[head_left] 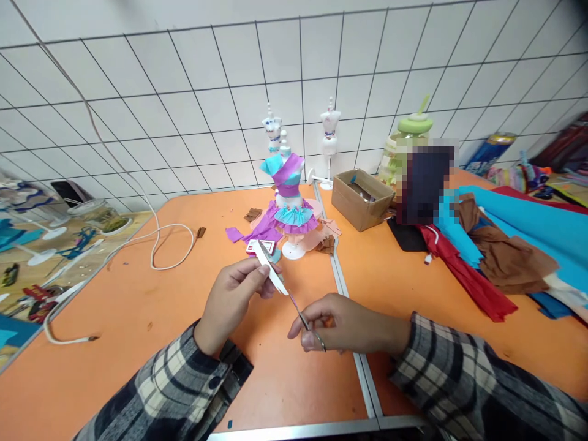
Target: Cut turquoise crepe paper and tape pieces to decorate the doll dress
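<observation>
My left hand (239, 291) pinches a narrow white strip (274, 277) that looks like fabric or paper, held above the orange table. In my right hand (337, 324) is a pair of scissors (299, 311), fingers through the handle loops. The blades point up and left, lying along the strip. Just beyond my hands stands a small dress form (289, 190) wearing a purple and turquoise wrapped top and a ruffled skirt. At its base lies a small white box with a red mark (260, 247), partly hidden by my left hand and the strip.
Purple cloth (264, 229) and brown scraps lie around the dress form. Behind it are two white mini dress forms (329, 125) and a cardboard box (361, 199). Red, brown and blue fabrics (514, 257) pile up at right. A white cable (177, 267) loops across the left side.
</observation>
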`<act>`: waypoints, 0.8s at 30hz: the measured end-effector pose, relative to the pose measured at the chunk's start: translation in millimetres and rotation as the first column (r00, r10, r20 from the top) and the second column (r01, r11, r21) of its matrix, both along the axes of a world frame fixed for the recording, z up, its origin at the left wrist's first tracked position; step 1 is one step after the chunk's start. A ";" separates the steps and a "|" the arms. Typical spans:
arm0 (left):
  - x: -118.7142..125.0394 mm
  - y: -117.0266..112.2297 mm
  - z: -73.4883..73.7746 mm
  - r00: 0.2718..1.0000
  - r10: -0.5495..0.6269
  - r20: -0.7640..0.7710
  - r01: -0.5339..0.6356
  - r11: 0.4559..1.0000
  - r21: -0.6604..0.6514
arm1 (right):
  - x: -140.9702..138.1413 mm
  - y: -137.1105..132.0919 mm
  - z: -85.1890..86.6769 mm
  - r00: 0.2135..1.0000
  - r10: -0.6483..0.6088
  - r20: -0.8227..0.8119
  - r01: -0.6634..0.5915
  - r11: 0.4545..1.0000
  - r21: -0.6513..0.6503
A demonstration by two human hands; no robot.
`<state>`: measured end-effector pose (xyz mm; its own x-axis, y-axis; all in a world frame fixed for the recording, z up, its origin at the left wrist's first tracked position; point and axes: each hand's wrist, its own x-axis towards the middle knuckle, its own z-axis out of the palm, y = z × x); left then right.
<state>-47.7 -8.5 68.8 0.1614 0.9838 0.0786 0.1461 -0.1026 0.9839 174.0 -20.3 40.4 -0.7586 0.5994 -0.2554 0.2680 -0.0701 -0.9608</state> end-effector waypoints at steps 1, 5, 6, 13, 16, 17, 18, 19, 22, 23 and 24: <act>1.3 -0.4 -0.5 1.000 -0.004 -0.005 0.004 1.000 -0.002 | -0.1 -0.7 0.3 1.000 0.011 -0.008 -0.011 1.000 -0.019; 4.7 -0.9 -1.6 1.000 -0.018 -0.023 0.017 1.000 -0.016 | -0.6 -2.5 1.8 0.999 0.002 -0.038 -0.002 1.000 0.005; 5.3 -1.1 -1.6 0.999 -0.024 -0.027 0.024 1.000 -0.019 | -0.7 -2.6 1.8 0.999 -0.005 -0.044 0.006 1.000 0.022; 3.8 -1.0 -5.2 0.997 0.014 0.077 -0.011 0.999 -0.040 | -1.5 -0.1 -2.6 0.999 -0.035 -0.028 0.036 0.999 0.021; 1.6 0.1 -7.3 0.993 0.061 0.105 -0.059 0.998 -0.019 | -1.4 0.5 -2.7 0.999 -0.029 -0.029 0.030 1.000 0.011; 1.6 0.1 -7.4 0.994 0.067 0.085 -0.067 0.998 -0.011 | -1.3 0.3 -2.2 0.999 -0.016 -0.036 0.016 1.000 0.011; 2.1 -0.2 -7.4 0.996 0.066 0.059 -0.066 0.998 -0.007 | -1.2 0.0 -1.5 0.999 -0.005 -0.042 0.005 1.000 0.015; 2.9 -0.7 -7.3 0.998 0.059 0.035 -0.059 0.998 -0.006 | -1.1 -0.3 -0.9 0.999 0.001 -0.043 0.000 1.000 0.025; 5.5 -2.2 -7.2 1.000 0.029 0.006 -0.029 1.000 -0.010 | -0.8 -0.4 0.2 0.998 -0.047 -0.052 0.050 0.997 0.060; 5.8 -2.3 -7.4 0.999 0.034 0.012 -0.034 0.999 -0.006 | -0.9 0.2 0.0 0.995 -0.073 -0.068 0.077 0.995 0.061; 5.6 -2.1 -7.6 0.999 0.049 0.023 -0.049 0.999 0.000 | -1.0 1.3 -0.6 0.990 -0.105 -0.091 0.111 0.992 0.062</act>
<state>-42.0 -10.6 61.2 0.1113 0.9904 0.0821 0.1281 -0.0962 0.9871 172.9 -19.0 39.8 -0.7063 0.6923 -0.1479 0.1775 -0.0291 -0.9837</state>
